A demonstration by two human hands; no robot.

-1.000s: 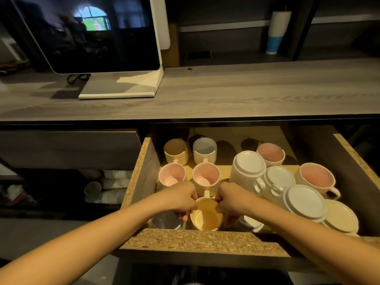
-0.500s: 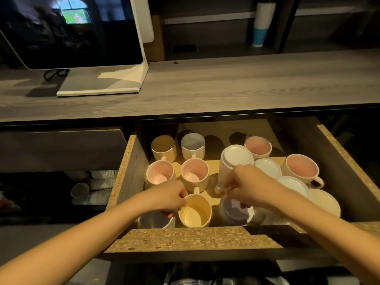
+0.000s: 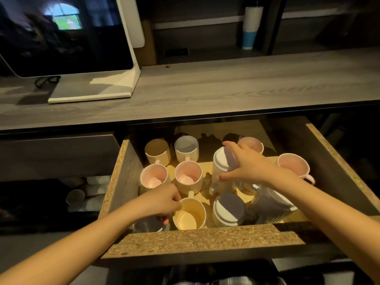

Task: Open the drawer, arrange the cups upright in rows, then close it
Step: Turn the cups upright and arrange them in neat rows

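Cups are filling the open drawer (image 3: 123,177) below the desk (image 3: 226,87), and the sorting is moving on to the right half. At 9 o'clock a block is standing upright: a tan cup (image 3: 157,151) and a grey cup (image 3: 186,148) at the back, two pink cups (image 3: 154,177) (image 3: 188,177) in front of them, and a yellow cup (image 3: 190,215) nearest the front wall. The left hand (image 3: 162,202) is staying curled on the yellow cup's rim, steadying it. The right hand (image 3: 246,167), which half a second ago was lower down over the front upside-down cup (image 3: 228,208), is now reaching back toward 12 o'clock and closing its spread fingers over the tall inverted white cup (image 3: 223,167); a firm grasp is not yet clear. That probably makes this cup the next one to turn over. At 3 o'clock, two pink cups (image 3: 249,144) (image 3: 293,165) are standing upright, while another inverted cup (image 3: 271,204) is waiting under the forearm, so the drawer is not yet ready for closing.
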